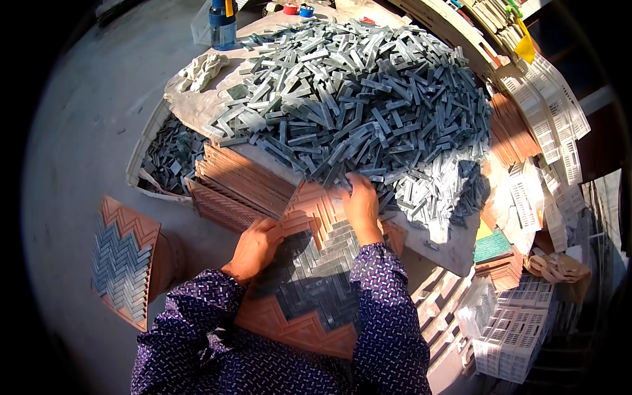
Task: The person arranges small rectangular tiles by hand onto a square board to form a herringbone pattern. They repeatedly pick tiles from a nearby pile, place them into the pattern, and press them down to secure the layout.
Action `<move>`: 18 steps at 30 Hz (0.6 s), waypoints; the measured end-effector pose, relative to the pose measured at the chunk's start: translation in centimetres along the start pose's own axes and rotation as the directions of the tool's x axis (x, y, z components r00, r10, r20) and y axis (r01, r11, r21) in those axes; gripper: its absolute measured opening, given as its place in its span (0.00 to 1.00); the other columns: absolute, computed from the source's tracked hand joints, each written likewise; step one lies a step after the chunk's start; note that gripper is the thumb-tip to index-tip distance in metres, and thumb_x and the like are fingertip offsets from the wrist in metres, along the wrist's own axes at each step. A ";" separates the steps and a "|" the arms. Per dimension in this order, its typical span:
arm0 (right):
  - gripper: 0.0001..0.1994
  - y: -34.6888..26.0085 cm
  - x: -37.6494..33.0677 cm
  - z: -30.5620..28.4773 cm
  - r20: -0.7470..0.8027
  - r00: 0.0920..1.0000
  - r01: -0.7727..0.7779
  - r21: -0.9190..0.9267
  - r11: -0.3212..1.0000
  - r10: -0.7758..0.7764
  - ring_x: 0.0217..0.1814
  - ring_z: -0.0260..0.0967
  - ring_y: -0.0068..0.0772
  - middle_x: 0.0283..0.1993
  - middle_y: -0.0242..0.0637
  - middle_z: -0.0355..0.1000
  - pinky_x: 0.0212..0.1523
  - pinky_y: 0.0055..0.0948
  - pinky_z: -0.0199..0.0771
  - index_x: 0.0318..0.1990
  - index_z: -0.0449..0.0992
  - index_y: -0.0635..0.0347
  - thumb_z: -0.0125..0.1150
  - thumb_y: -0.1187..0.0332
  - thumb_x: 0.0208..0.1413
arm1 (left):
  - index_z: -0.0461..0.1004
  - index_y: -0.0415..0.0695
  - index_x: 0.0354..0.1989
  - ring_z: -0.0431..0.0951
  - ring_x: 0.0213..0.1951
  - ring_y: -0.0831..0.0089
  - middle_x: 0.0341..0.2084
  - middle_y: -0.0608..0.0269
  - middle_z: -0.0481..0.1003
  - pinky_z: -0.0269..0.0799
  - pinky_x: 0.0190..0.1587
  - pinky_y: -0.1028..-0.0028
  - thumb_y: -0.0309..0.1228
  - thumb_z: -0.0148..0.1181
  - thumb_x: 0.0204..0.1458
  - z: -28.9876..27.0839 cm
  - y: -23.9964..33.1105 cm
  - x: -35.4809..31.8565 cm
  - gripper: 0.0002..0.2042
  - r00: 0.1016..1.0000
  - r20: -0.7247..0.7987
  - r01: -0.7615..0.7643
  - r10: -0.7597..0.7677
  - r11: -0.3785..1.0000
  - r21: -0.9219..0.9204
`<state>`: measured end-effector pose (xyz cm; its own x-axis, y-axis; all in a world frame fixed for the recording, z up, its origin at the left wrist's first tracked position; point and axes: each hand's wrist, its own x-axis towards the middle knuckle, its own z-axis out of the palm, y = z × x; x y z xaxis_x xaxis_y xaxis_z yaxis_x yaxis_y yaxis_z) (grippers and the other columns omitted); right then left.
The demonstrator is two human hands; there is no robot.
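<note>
An orange herringbone mould (280,316) lies in front of me, tilted, with dark grey stone strips (316,276) filling its middle band. Bare grooves show along its upper and lower parts. My left hand (255,250) rests at the mould's upper left edge, its fingers curled; whatever they hold is hidden. At the near edge of a large heap of grey stone strips (368,99), my right hand (361,205) reaches over the mould's top. Its thumb and fingers are drawn together, and what lies between them is too small to make out.
Stacked orange moulds (243,184) stand left of the heap. A second, partly filled mould (125,263) leans at far left. A tub of dark pieces (171,155), a blue bottle (222,29) and white gloves (203,71) are beyond. White plastic crates (513,336) sit on the right.
</note>
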<state>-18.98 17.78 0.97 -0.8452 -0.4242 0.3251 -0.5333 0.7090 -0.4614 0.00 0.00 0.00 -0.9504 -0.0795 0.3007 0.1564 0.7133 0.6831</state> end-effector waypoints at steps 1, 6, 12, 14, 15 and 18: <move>0.17 0.3 0.2 0.1 -0.010 1.000 0.021 -0.024 0.999 -0.021 0.45 0.70 0.53 0.43 0.51 0.73 0.46 0.40 0.70 0.43 0.75 0.62 0.64 0.72 0.43 | 0.78 0.42 0.32 0.73 0.38 0.57 0.32 0.57 0.73 0.71 0.40 0.66 0.21 0.61 0.42 0.2 -0.1 0.1 0.07 1.000 -0.006 -0.008 0.008 1.000 -0.005; 0.14 -1.7 -0.4 -1.7 0.048 0.995 -0.087 -0.074 0.994 0.090 0.36 0.74 0.48 0.34 0.49 0.75 0.39 0.36 0.72 0.38 0.76 0.69 0.66 0.72 0.42 | 0.77 0.41 0.33 0.74 0.38 0.56 0.31 0.56 0.74 0.71 0.41 0.66 0.21 0.60 0.43 -1.2 -0.3 -0.6 0.07 1.000 0.026 0.016 -0.015 0.999 -0.032; 0.15 -3.0 -5.7 -2.9 0.447 0.871 -0.400 0.397 0.826 0.207 0.32 0.67 0.17 0.32 0.34 0.75 0.33 0.19 0.68 0.41 0.76 0.69 0.66 0.70 0.48 | 0.77 0.40 0.34 0.75 0.38 0.55 0.32 0.53 0.75 0.71 0.43 0.65 0.22 0.59 0.45 -0.7 -0.4 -0.3 0.07 0.991 -0.007 0.127 -0.131 0.976 -0.179; 0.13 -3.1 -7.1 -2.8 0.504 0.834 -0.509 0.548 0.664 0.223 0.33 0.66 0.15 0.34 0.31 0.74 0.34 0.18 0.67 0.42 0.76 0.69 0.64 0.71 0.50 | 0.77 0.40 0.34 0.75 0.39 0.55 0.33 0.53 0.76 0.71 0.43 0.65 0.22 0.59 0.46 -0.3 0.0 0.0 0.07 0.992 -0.007 0.124 -0.127 0.981 -0.149; 0.13 -3.2 -7.2 -2.8 0.581 0.784 -0.601 0.623 0.501 0.218 0.34 0.66 0.14 0.35 0.30 0.74 0.34 0.18 0.67 0.42 0.76 0.68 0.64 0.71 0.50 | 0.77 0.40 0.34 0.75 0.38 0.55 0.33 0.53 0.76 0.71 0.43 0.65 0.22 0.59 0.46 -0.3 -0.1 0.0 0.07 0.993 -0.010 0.114 -0.117 0.983 -0.141; 0.11 -3.5 -7.3 -2.9 0.579 0.789 -0.608 0.686 0.401 0.205 0.36 0.67 0.15 0.36 0.29 0.74 0.36 0.18 0.67 0.41 0.75 0.68 0.62 0.71 0.52 | 0.77 0.40 0.34 0.75 0.38 0.55 0.32 0.53 0.76 0.71 0.43 0.65 0.22 0.60 0.45 -0.3 -0.2 0.1 0.07 0.995 -0.016 0.100 -0.103 0.986 -0.133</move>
<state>-10.83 20.01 2.61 -0.7962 -0.5158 -0.3163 0.2758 0.1559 -0.9485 -0.01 -0.31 0.06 -0.9570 -0.1636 0.2395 0.0951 0.6029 0.7921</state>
